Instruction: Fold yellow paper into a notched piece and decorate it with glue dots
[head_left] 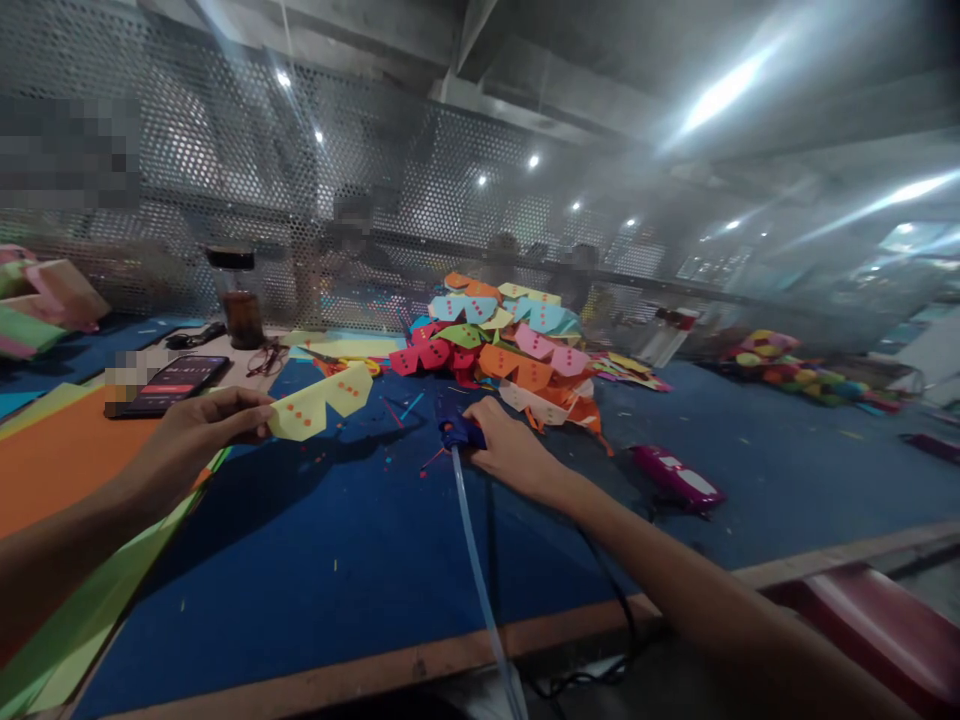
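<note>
My left hand [225, 418] is closed on the end of a yellow paper cutout [304, 408], folded and notched along its lower edge, with small red dots on it. The cutout is held up above the blue tabletop [315, 540]. My right hand [506, 445] is wrapped round a dark blue tool that looks like an air gun [453, 425], and a clear hose [476, 560] runs from it over the table's front edge. Just beyond the right hand lies a heap of similar dotted paper cutouts [517, 345] in several colours.
To the left are a phone [176, 385], a lidded jar of dark liquid [241, 300] and large coloured paper sheets [52, 470]. Scissors with yellow handles [360, 367] lie near the heap. A magenta device [679, 478] sits on the right. A perforated metal screen [300, 180] stands behind.
</note>
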